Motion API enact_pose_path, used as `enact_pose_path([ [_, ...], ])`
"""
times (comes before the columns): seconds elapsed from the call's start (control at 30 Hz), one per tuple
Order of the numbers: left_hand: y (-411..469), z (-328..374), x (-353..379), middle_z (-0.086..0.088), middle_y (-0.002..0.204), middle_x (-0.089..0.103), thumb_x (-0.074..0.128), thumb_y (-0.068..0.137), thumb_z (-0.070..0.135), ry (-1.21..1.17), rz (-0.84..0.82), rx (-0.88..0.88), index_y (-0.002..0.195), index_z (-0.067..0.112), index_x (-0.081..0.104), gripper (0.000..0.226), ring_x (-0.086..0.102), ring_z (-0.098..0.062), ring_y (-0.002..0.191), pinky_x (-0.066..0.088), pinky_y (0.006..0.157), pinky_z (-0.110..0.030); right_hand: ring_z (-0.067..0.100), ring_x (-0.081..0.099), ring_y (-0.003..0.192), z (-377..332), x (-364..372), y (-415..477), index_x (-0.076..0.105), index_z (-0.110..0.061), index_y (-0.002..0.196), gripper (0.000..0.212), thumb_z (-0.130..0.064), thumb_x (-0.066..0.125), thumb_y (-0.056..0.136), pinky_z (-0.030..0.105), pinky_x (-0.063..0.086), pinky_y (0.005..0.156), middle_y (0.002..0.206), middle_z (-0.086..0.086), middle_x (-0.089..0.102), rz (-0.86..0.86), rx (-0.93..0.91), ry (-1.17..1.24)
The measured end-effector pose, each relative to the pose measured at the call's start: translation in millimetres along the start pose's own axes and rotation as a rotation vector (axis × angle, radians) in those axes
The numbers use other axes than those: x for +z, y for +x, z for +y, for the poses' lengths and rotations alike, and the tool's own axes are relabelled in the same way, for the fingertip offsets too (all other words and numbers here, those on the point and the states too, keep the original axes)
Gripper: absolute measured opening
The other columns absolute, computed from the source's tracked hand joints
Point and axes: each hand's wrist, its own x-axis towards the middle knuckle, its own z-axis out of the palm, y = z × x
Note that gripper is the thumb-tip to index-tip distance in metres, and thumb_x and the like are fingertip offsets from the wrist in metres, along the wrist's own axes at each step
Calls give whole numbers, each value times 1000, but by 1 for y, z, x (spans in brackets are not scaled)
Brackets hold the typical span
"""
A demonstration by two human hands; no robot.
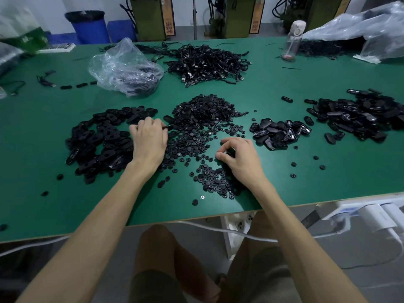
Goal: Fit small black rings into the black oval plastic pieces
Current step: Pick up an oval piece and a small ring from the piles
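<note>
Leaning over the green table, we have both hands down among the parts. Our left hand lies knuckles up at the right edge of the left pile of oval pieces. Its fingers are curled and pinch a black oval piece, which pokes out past the fingertips toward the heap of small black rings.

That heap sits in the middle of the table. It thins out toward us into a loose scatter that runs between our two wrists.

Our right hand rests on the near side of this scatter. Its thumb and curled fingers close on a small black part, but we cannot tell whether it is a ring or an oval piece, since the fingers hide most of it.

Just right of the rings lies a small glossy pile of ovals. Well apart at the far right lies a larger pile of ovals.

Behind the rings we see a tangle of black cables. A crumpled clear plastic bag with dark parts inside sits to its left. A clear water bottle stands upright near the far edge, and a blue bin stands on the floor beyond the table.
</note>
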Motion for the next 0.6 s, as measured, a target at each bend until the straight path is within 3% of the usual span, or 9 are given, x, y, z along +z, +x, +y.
enact_pose_path([
  [0.1,-13,30,-8,0,102,62,56,106,27,-366,-62,42,104,14,65,16,58,-18,90,43,94,-38,19,57,120,2,-1,0,71,-22,87,8,-26,76,93,37,44,98,118,-3,72,32,16,122],
  [0.17,-23,52,-11,0,88,66,59,104,25,-629,-190,68,95,18,63,13,63,-16,74,53,75,-31,11,65,99,2,-2,-2,69,-20,89,8,-23,73,96,34,50,87,99,-5,73,114,29,268],
  [0.23,-31,69,-9,-2,80,71,62,103,22,-786,-256,80,93,20,66,11,67,-13,65,56,67,-28,8,66,86,2,-4,-4,66,-19,91,8,-20,71,97,26,50,79,89,-6,71,202,17,374],
  [0.37,-41,89,5,-3,74,73,65,101,20,-907,-259,44,93,16,70,11,65,-10,56,57,65,-28,9,68,85,3,-7,-6,69,-18,93,5,-17,72,96,21,51,77,89,-3,73,234,1,488],
  [0.6,-46,86,11,-4,79,73,60,104,15,-954,-184,45,107,14,72,13,70,-14,67,58,68,-29,6,69,86,6,-9,-7,77,-13,98,8,-15,79,90,20,55,80,92,-1,78,214,35,659],
])
